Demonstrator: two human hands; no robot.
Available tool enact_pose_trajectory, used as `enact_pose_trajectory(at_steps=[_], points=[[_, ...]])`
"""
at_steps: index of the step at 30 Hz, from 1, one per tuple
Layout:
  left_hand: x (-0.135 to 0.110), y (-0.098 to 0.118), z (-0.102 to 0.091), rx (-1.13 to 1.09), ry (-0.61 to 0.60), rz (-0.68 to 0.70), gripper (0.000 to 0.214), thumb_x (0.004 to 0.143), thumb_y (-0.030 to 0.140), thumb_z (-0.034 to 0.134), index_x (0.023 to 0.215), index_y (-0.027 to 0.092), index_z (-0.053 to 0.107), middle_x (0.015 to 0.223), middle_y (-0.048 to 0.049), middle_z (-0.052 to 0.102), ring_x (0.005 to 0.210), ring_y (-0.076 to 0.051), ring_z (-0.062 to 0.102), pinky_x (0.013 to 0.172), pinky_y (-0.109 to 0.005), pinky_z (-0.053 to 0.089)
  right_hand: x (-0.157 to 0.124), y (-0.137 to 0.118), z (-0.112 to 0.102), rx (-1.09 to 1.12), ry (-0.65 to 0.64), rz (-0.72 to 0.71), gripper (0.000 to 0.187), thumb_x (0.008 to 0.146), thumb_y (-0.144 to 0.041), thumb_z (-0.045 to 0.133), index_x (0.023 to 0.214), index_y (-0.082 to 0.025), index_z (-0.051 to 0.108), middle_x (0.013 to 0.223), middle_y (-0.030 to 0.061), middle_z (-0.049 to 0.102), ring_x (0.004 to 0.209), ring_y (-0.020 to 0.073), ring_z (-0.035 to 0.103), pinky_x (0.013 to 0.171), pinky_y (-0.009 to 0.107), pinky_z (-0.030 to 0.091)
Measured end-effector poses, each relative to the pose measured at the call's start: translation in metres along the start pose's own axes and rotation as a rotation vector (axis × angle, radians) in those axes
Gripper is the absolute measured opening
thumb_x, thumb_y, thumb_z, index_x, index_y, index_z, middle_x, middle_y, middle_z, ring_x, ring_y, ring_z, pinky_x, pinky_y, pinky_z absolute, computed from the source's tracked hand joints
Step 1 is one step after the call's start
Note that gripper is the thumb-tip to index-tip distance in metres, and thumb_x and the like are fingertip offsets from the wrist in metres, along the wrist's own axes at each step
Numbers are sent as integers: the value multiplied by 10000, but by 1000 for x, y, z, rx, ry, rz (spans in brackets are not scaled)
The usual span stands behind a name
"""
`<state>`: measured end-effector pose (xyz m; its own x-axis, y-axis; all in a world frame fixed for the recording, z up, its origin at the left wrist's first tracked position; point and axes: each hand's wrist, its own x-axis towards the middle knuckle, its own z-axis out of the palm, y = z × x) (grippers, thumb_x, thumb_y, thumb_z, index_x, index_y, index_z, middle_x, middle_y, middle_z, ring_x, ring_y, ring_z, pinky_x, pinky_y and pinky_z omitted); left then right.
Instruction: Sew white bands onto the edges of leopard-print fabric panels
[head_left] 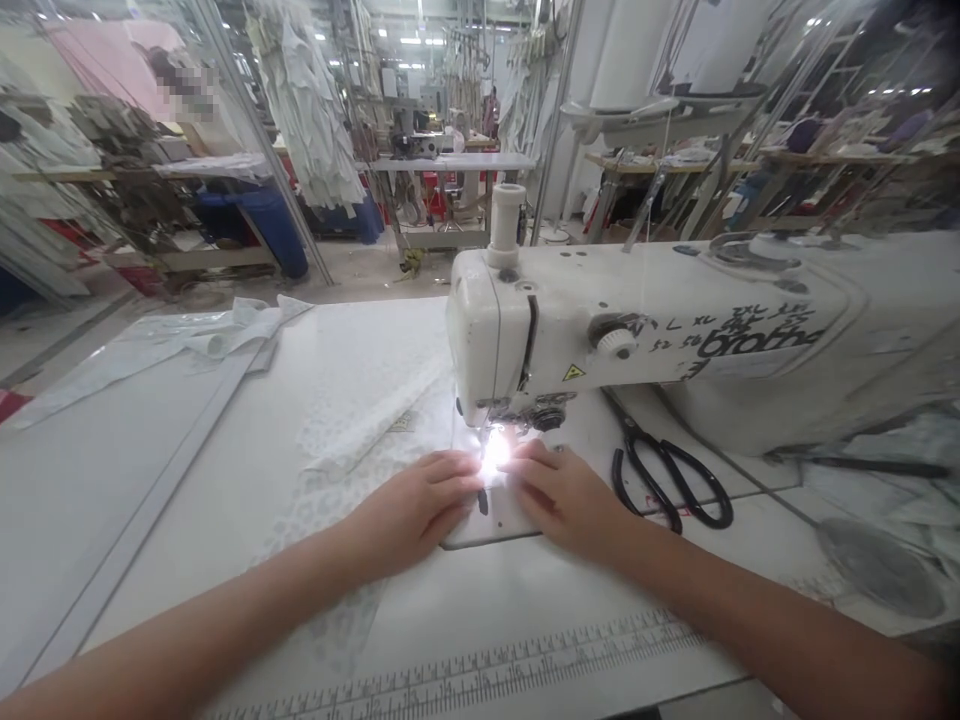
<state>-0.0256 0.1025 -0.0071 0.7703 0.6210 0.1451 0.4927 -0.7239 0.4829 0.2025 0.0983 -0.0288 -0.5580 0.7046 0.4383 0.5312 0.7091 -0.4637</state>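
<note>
A white sewing machine [585, 320] stands in front of me, its lamp glaring at the needle. Just left of that glare, my left hand [431, 500] has its fingers pressed together on a thin white patterned fabric [352, 465]. The fabric spreads leftward over the table and passes beneath my left forearm. My right hand [566, 495] is closed at the right side of the needle area, fingertips bent inward. Bright light hides what lies between its fingers. Both hands rest over the metal needle plate [499, 525].
Black-handled scissors [667, 480] lie right of my right hand, under the machine arm. A measuring scale [487, 670] runs along the table's near edge. Folded pale cloth [225, 335] lies at the far left corner. Behind are hanging garments [300, 100] and other workstations.
</note>
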Motion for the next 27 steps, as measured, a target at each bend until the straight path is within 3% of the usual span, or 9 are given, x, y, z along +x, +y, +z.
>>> enact_pose_trajectory(at_steps=[10, 22, 27], points=[[1, 1, 1, 52, -13, 24, 331, 915, 212, 389, 1229, 234, 491, 1241, -53, 525, 1209, -208, 414, 1011, -394, 391, -2, -8, -1, -161, -92, -114, 250, 801, -89, 439, 990, -150, 590, 875, 70, 569, 796, 201, 467, 713, 343, 403], [14, -20, -9, 119, -19, 50, 328, 910, 254, 404, 1226, 225, 489, 1263, -55, 515, 1182, -216, 442, 1009, -404, 380, 9, -6, 1, -332, -139, -19, 270, 831, -198, 443, 1064, -136, 563, 986, 129, 567, 810, 250, 488, 718, 398, 399], [19, -25, -12, 125, 8, 37, 314, 903, 261, 421, 1206, 235, 498, 1219, -47, 543, 1108, -208, 484, 954, -387, 420, 5, -5, 1, -307, -120, -36, 281, 859, -222, 429, 1096, -134, 551, 1030, 146, 551, 771, 235, 489, 715, 398, 409]])
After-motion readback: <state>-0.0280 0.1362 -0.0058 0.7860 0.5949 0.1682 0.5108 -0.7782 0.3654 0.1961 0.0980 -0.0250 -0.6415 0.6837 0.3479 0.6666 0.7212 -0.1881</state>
